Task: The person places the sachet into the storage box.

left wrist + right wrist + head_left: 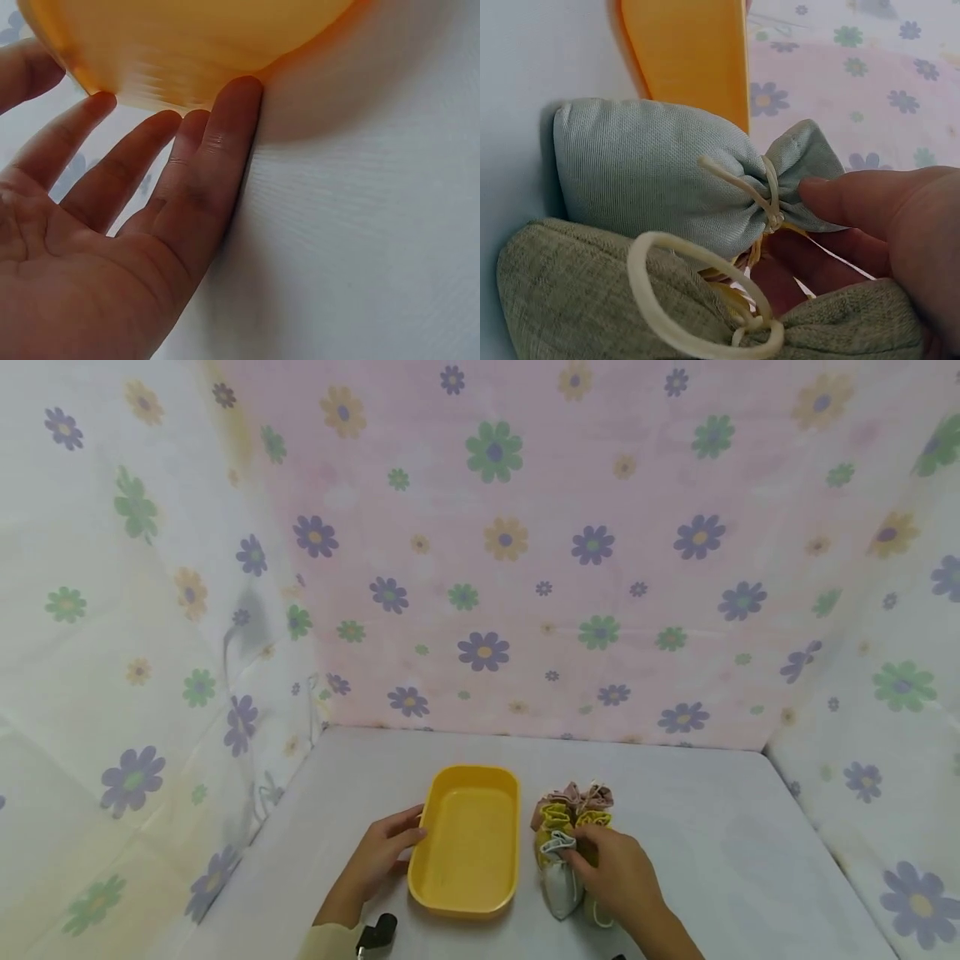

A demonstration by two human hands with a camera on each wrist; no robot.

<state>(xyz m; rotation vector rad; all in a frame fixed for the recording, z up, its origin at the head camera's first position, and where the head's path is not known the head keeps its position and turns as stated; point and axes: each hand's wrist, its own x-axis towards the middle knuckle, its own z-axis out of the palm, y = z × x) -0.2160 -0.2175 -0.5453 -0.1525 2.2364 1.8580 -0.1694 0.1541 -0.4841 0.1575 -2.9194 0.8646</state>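
Note:
A yellow tray (465, 906) sits on the table, and my left hand (381, 852) is at its left side. In the left wrist view the fingertips of that hand (142, 217) touch the tray's outer wall (172, 60), fingers mostly extended. To the tray's right, my right hand (618, 868) pinches the gathered top of a pale grey-blue drawstring pouch (561, 885). The right wrist view shows the thumb on the fabric above the tied cord of this pouch (652, 172). Beside it stands an olive-green pouch (592, 292) with a cream cord loop, partly behind the hand in the head view.
Behind the grey-blue pouch, yellow pouches (555, 814) and pinkish pouches (562, 795) stand close together in rows. A small black object (384, 929) is by the left wrist. Flowered cloth walls (480, 568) enclose the white table (712, 852) at back and sides.

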